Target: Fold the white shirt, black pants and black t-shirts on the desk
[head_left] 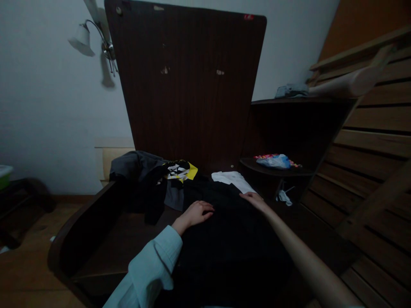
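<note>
A black garment (231,231) lies spread over the dark wooden surface in front of me; its lower part fades into shadow. My left hand (196,213) rests palm down on its left side, fingers stretched out and lightly bent. At its upper right edge is my right hand (254,199), fingers extended leftward and touching the cloth; the fingertips are dim. Just beyond, a folded white cloth (233,179) is partly covered by the black garment. To the left lies a heap of dark grey clothing (138,164), with a black piece bearing a yellow and white print (181,170).
A tall dark wooden panel (192,85) rises behind the clothes. At right, corner shelves (289,171) hold a plastic bag (274,161), beside a slatted wooden frame (379,145). A curved wooden side (64,244) borders the left. A lamp (81,39) hangs on the wall.
</note>
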Tool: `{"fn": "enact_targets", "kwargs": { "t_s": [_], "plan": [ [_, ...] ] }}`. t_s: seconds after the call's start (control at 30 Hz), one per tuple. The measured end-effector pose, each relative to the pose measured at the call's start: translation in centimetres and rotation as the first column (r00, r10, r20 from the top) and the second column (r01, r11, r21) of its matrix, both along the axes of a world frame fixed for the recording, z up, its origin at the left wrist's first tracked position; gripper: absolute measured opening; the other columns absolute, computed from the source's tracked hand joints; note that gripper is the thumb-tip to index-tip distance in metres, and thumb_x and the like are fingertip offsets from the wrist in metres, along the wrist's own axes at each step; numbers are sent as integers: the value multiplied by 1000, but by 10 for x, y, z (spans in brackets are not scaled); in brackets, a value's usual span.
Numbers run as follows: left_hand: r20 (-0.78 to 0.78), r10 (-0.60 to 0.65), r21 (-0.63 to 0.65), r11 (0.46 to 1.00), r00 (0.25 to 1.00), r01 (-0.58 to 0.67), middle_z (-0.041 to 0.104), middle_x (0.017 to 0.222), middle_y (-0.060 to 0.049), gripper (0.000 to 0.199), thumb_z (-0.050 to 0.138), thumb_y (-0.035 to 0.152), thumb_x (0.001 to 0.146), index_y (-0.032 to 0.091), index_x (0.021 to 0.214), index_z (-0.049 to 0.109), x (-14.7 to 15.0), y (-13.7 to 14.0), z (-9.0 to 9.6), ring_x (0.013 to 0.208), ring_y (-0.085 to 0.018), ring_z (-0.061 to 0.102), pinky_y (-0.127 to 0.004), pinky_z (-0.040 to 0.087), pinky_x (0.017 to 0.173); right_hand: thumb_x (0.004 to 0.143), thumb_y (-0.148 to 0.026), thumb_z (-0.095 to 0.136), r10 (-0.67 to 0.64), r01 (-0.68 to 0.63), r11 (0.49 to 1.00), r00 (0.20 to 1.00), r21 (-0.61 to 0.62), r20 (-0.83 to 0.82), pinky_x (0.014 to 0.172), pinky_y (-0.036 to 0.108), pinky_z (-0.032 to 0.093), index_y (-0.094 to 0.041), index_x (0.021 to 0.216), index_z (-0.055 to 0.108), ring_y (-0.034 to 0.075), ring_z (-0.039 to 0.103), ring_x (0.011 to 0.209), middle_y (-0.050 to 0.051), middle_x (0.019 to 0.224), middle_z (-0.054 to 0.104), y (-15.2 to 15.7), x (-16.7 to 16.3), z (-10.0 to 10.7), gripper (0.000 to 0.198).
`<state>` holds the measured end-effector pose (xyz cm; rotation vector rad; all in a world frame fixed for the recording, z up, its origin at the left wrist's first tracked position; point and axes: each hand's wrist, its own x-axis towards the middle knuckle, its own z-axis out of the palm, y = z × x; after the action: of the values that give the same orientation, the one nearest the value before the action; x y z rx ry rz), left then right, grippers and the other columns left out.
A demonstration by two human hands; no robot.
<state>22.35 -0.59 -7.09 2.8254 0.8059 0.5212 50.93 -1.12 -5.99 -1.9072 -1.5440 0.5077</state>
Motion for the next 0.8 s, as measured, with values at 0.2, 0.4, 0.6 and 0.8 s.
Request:
{"fn": "enact_targets", "kwargs": {
  "t_s": [0.2, 0.4, 0.6, 0.8],
  "plan": [
    [28, -25, 79, 997, 999, 22, 54, 121, -6, 22, 49, 24, 79, 20, 97, 60, 10, -10, 8, 114, -20, 45, -35, 33, 96, 62, -27, 61, 89, -81, 992, 993, -93, 83, 55, 22, 34, -16, 66, 52, 15, 51, 64, 1, 66, 56, 17, -20, 22, 15],
    [55, -61, -144, 987, 997, 69, 55, 121, -5, 40, 49, 26, 78, 22, 118, 51, 29, 3, 3, 111, -22, 48, -37, 35, 95, 64, -6, 46, 116, -162, 984, 904, 79, 410, 55, 22, 26, -18, 76, 48, 14, 50, 67, 1, 71, 55, -8, -71, 49, 17],
    [150, 195, -372, 919, 969, -127, 64, 102, -11, 29, 40, 20, 80, 11, 101, 59, 45, 26, -7, 93, -22, 58, -33, 44, 83, 69, -8, 45, 254, -290, 957, 798, -20, 546, 55, 25, 24, -18, 85, 48, 16, 54, 70, 4, 79, 59, -37, -132, 48, 19],
    [206, 230, -395, 909, 951, -134, 61, 107, -12, 30, 49, 21, 74, 12, 101, 57, 53, 27, -13, 99, -27, 55, -39, 39, 90, 68, -7, 45, 162, -217, 974, 860, 59, 485, 55, 24, 25, -19, 83, 47, 16, 54, 73, 3, 79, 59, -24, -117, 50, 19]
  ]
}}
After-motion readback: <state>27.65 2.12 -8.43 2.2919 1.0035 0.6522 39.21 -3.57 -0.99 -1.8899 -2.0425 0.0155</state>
